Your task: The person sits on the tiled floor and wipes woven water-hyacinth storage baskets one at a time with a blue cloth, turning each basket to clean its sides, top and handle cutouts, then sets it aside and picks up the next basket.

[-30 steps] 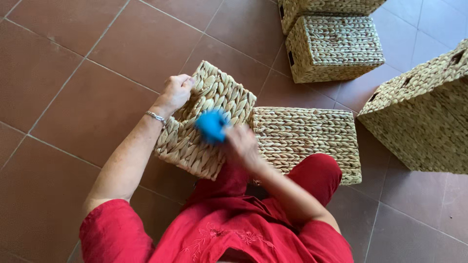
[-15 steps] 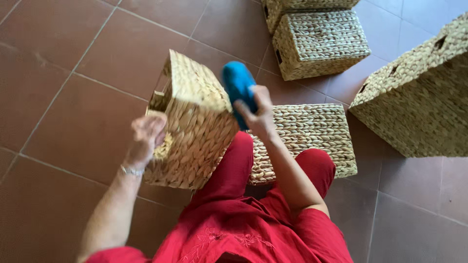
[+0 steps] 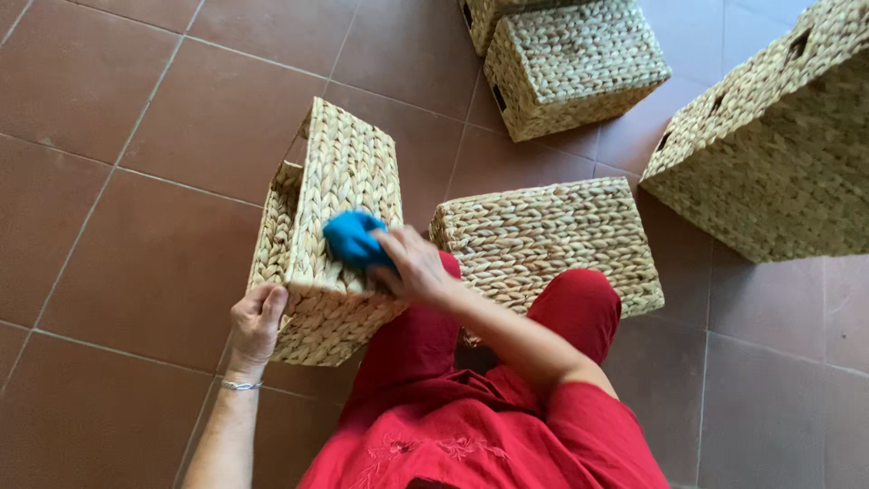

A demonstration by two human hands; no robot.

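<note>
Woven basket (image 3: 337,190) sits tipped on its side at the centre of my view, and I see my right hand's fingers (image 3: 398,246) closed around a blue cloth (image 3: 356,239), pressing it against the upturned wall. My right hand (image 3: 415,265) comes in from 5 o'clock of that basket. My left hand (image 3: 256,319) grips the basket's lower corner at 7 o'clock, fingers curled over the edge, a thin bracelet (image 3: 240,385) on the wrist. At 3 o'clock, just beside the held basket, a second basket (image 3: 552,237) lies against my red trouser leg (image 3: 579,312). Two more baskets (image 3: 572,63) stand at 1 o'clock, well apart, and a large basket (image 3: 778,154) fills 2 o'clock. Terracotta floor tiles (image 3: 136,136) lie under everything.
</note>
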